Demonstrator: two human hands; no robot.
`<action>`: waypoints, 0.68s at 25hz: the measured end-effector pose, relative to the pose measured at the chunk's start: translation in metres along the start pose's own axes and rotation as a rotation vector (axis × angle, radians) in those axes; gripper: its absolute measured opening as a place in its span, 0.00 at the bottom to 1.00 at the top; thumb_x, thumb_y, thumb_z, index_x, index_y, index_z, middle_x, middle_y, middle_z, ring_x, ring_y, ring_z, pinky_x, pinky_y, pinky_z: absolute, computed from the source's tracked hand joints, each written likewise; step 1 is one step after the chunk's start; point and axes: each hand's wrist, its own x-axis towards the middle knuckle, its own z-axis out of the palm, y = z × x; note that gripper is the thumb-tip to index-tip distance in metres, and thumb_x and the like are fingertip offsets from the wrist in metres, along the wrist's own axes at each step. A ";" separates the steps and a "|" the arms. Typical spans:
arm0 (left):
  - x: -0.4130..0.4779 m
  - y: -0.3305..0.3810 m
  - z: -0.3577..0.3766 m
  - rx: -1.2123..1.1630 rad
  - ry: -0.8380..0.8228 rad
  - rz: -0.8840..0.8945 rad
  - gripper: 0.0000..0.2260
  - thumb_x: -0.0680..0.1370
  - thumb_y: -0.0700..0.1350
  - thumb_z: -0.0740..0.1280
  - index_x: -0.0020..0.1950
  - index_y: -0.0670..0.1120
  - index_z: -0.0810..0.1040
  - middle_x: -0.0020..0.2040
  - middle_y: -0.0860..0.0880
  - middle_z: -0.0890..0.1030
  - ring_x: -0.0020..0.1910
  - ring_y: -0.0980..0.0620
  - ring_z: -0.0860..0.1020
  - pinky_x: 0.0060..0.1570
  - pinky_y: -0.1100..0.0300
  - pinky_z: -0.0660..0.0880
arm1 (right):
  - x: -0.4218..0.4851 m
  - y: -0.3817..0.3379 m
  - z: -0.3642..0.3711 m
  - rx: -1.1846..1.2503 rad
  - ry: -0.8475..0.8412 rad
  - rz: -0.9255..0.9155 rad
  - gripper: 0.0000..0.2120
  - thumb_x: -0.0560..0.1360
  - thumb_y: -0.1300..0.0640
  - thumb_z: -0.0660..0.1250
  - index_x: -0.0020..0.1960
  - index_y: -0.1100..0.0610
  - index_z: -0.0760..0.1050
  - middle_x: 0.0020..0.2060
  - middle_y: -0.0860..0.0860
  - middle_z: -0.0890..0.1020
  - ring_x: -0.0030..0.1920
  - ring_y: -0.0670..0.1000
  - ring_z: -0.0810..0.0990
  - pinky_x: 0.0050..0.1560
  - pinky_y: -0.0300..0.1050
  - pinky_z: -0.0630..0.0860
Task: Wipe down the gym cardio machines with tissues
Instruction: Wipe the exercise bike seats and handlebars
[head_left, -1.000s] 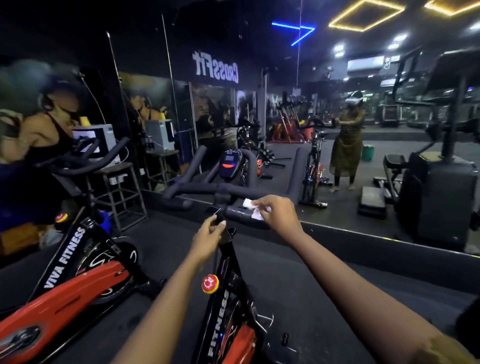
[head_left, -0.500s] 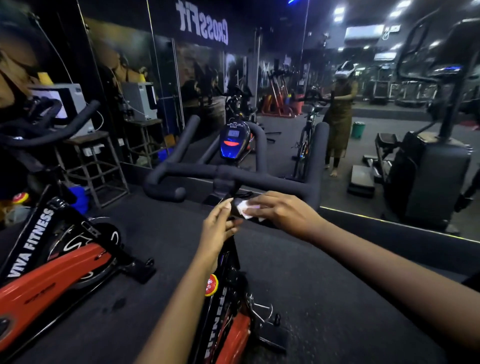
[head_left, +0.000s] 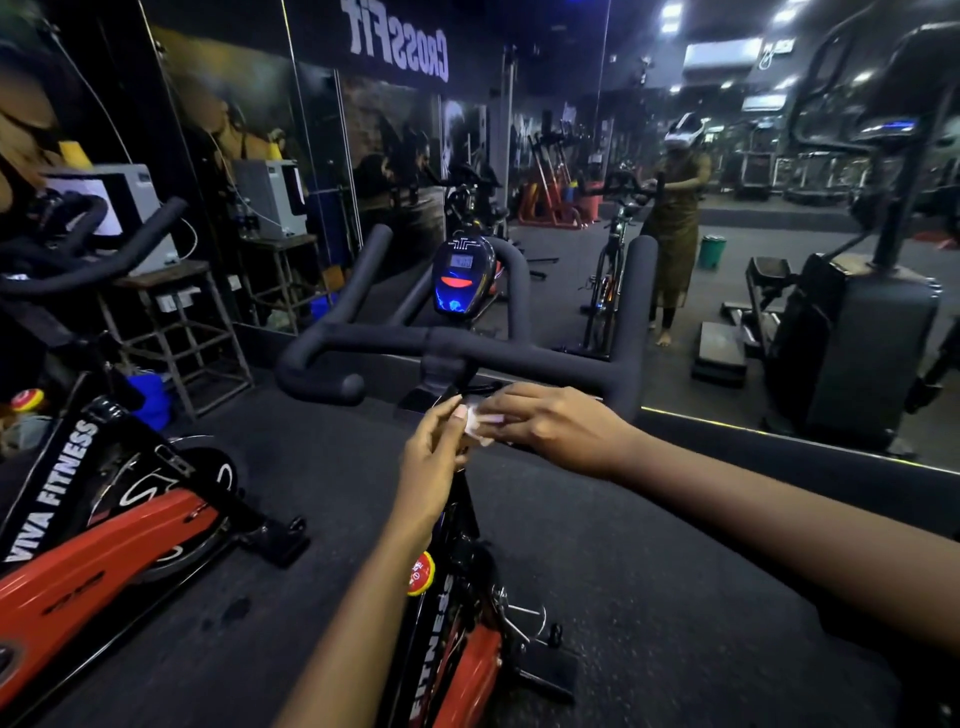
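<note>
In the lower middle of the frame stands the red and black steel-framed spin bike (head_left: 460, 654), which we judge heavy and rigid enough to stay put under any wiping pressure. Across the centre runs its black foam-padded handlebar (head_left: 540, 356), with the glossy black oval console (head_left: 462, 275) above it. The foam looks grippy and slightly yielding, so we expect paper to drag on it, whereas the console should be slick and want a lighter touch.

Our right hand (head_left: 553, 426) comes in from the right, just below the bar near the stem, fingers curled over the paper and gripping it. Our left hand (head_left: 431, 460) rises from the bottom centre, its fingertips bunched and nipping the paper's left edge.

Between them, in the middle of the frame, sits the small crumpled white tissue (head_left: 475, 422): light, soft, thin and easy to tear. We judge it best held bunched into a pad under several fingertips, not by one corner, so that it does not shred on the foam.
</note>
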 end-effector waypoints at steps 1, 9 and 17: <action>0.000 -0.001 -0.001 0.023 0.001 0.007 0.12 0.81 0.46 0.61 0.63 0.49 0.75 0.51 0.48 0.81 0.49 0.53 0.80 0.43 0.68 0.76 | -0.013 0.001 -0.005 0.005 0.000 0.004 0.16 0.80 0.56 0.55 0.55 0.59 0.80 0.55 0.55 0.80 0.53 0.57 0.79 0.45 0.50 0.79; 0.002 -0.014 -0.005 0.383 0.048 0.151 0.22 0.75 0.52 0.70 0.68 0.53 0.73 0.62 0.50 0.77 0.57 0.58 0.76 0.62 0.62 0.72 | -0.031 0.007 -0.019 0.100 0.213 0.279 0.11 0.74 0.61 0.64 0.52 0.57 0.82 0.52 0.53 0.83 0.48 0.53 0.82 0.48 0.40 0.75; -0.019 -0.031 0.013 0.932 0.124 0.677 0.31 0.75 0.59 0.58 0.77 0.52 0.57 0.75 0.51 0.60 0.77 0.53 0.51 0.74 0.49 0.49 | -0.023 0.002 -0.012 0.181 0.109 0.374 0.14 0.69 0.63 0.64 0.52 0.57 0.83 0.48 0.52 0.84 0.48 0.52 0.83 0.47 0.41 0.77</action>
